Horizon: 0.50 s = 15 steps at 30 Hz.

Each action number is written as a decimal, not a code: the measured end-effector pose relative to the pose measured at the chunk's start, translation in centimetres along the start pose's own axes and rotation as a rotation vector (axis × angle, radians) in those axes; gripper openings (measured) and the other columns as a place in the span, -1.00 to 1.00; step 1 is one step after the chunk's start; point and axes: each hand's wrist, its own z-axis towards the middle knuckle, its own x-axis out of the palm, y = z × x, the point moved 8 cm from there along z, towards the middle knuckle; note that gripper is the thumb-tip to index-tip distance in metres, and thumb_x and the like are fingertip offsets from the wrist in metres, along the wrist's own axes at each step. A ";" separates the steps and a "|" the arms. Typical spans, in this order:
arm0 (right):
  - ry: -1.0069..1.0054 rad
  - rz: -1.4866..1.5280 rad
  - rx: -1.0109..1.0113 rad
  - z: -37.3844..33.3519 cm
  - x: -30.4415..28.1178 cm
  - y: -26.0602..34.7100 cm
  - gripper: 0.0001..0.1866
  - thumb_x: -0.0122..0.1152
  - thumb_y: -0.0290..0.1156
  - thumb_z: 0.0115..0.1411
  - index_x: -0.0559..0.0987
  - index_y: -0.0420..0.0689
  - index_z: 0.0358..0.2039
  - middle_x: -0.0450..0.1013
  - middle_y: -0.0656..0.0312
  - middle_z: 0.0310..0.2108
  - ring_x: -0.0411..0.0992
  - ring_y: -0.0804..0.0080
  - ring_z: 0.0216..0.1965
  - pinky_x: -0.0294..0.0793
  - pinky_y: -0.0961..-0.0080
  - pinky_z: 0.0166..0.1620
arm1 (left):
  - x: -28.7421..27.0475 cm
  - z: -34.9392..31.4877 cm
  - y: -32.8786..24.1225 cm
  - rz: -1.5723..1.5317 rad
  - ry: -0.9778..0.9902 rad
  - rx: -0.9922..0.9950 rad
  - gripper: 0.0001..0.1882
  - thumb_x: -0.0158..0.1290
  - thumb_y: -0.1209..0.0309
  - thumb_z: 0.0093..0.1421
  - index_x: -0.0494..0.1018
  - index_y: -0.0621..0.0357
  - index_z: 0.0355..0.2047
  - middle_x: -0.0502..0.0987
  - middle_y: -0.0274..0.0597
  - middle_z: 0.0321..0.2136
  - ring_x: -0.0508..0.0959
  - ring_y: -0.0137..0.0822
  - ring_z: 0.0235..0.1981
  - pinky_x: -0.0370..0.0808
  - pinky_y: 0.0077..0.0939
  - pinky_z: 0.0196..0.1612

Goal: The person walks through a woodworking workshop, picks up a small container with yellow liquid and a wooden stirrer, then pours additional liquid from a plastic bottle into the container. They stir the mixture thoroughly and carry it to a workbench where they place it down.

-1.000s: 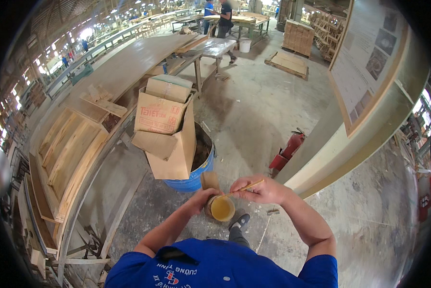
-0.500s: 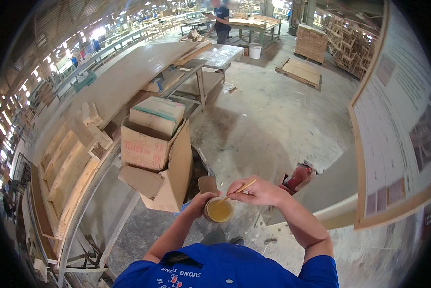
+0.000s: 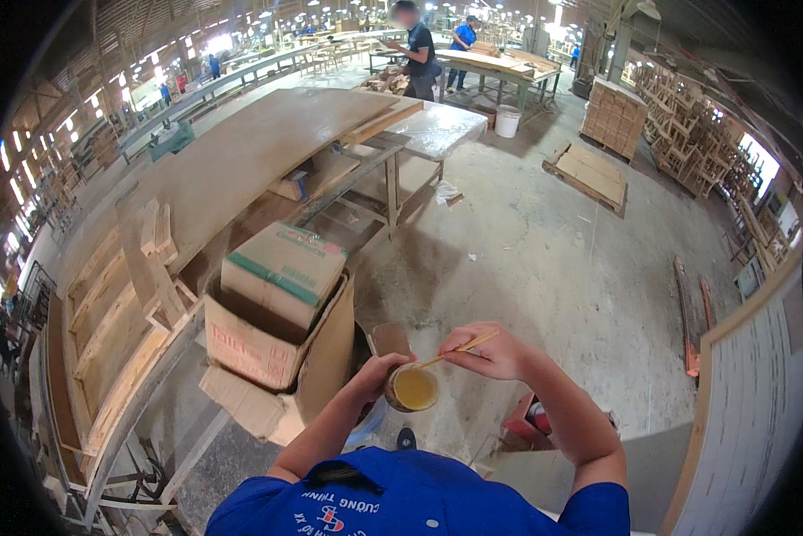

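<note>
My left hand is closed around a small round container of yellowish liquid or paste, in front of my chest. In my right hand a thin wooden stick is pinched between thumb and fingers. It slants down to the left, and its lower end reaches the container's rim; whether the tip is in the yellow stuff I cannot tell. Just beyond the container a brown cardboard flap sticks up. To the left of my left hand stands a large open cardboard box with a smaller carton in it.
A long wooden board lies across a bench at the left. A red object is on the floor by my right forearm. Ahead are a flat pallet, a white bucket and a person in dark clothes. A wood-framed board stands at the right.
My view has turned to the right, and the framed board has slid toward the right edge. Both hands keep their holds; the right hand and stick sit slightly farther from the container.
</note>
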 end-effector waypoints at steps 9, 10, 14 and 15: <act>-0.071 0.111 0.195 1.8 -7.6 -10.5 -0.93 0.14 -0.47 0.12 0.52 -0.13 -0.37 0.50 0.23 -0.41 0.46 0.40 -0.36 0.42 0.50 -0.28 | 3.4 11.1 -6.1 0.074 0.073 -0.006 -0.68 -0.03 0.36 0.08 0.44 0.32 -0.20 0.51 -0.16 -0.28 0.52 -0.37 -0.28 0.43 -0.53 -0.17; -0.081 0.115 0.217 1.8 -8.7 -11.9 -0.93 0.14 -0.46 0.12 0.53 -0.14 -0.36 0.50 0.23 -0.41 0.46 0.42 -0.36 0.42 0.51 -0.28 | 4.2 12.5 -6.8 0.115 0.068 -0.007 -0.68 -0.02 0.36 0.08 0.45 0.31 -0.20 0.51 -0.16 -0.28 0.52 -0.38 -0.28 0.43 -0.54 -0.17; -0.054 0.098 0.251 2.6 -13.3 -16.4 -0.91 0.11 -0.43 0.14 0.50 -0.15 -0.35 0.46 0.16 -0.44 0.44 0.38 -0.37 0.41 0.47 -0.27 | 5.3 19.2 -9.3 0.195 0.090 0.085 -0.70 -0.02 0.35 0.07 0.49 0.29 -0.24 0.53 -0.19 -0.33 0.52 -0.40 -0.30 0.44 -0.54 -0.21; -0.039 0.156 0.226 3.1 -14.3 -17.3 -0.91 0.10 -0.43 0.15 0.50 -0.15 -0.35 0.46 0.17 -0.45 0.43 0.42 -0.37 0.40 0.49 -0.28 | 5.4 20.7 -10.5 0.299 0.078 0.156 -0.70 -0.01 0.35 0.06 0.50 0.29 -0.24 0.54 -0.19 -0.36 0.53 -0.40 -0.33 0.45 -0.53 -0.23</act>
